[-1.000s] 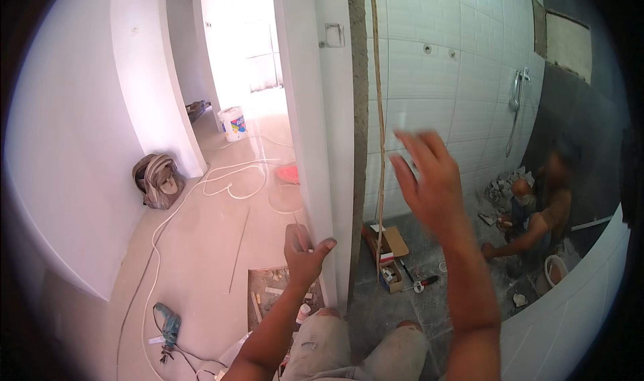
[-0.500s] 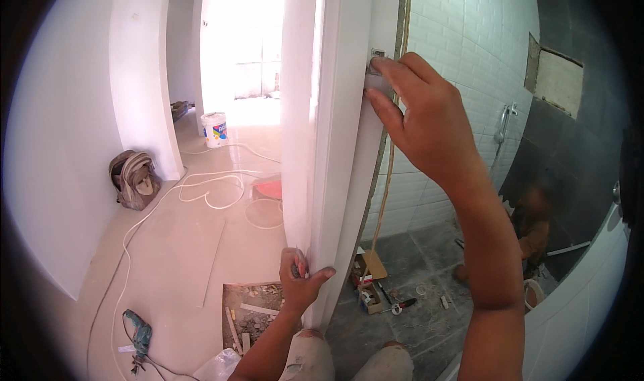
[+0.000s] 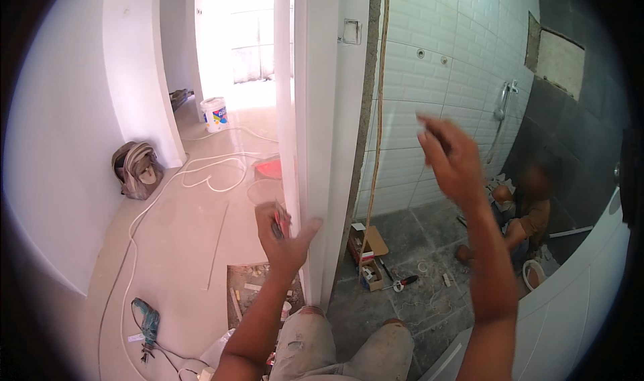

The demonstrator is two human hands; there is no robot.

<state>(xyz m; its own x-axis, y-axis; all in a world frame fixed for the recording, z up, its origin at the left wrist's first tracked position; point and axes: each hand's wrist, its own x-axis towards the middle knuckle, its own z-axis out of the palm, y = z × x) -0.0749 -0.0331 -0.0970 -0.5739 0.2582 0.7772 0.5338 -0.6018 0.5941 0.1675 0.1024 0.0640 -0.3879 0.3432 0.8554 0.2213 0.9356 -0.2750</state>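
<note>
My left hand is closed around a small red-and-dark hand tool, its kind mostly hidden by the fingers. The thumb stretches toward the white door frame, which stands upright between my hands. High on the frame's inner side is a small rectangular cut-out with dark marks round its edge. My right hand hangs in the air to the right of the frame, away from it, its fingers bent and smeared by motion. Whether anything small is in them does not show.
A co-worker sits low on the bathroom floor at right, near a bucket. An open cardboard box and loose tools lie by the doorway. On the left are a green drill, a white cable, a backpack and a floor pit.
My right hand has left the cut-out on the frame and moved down and right. My left hand, still holding the red tool, has risen and shifted slightly left.
</note>
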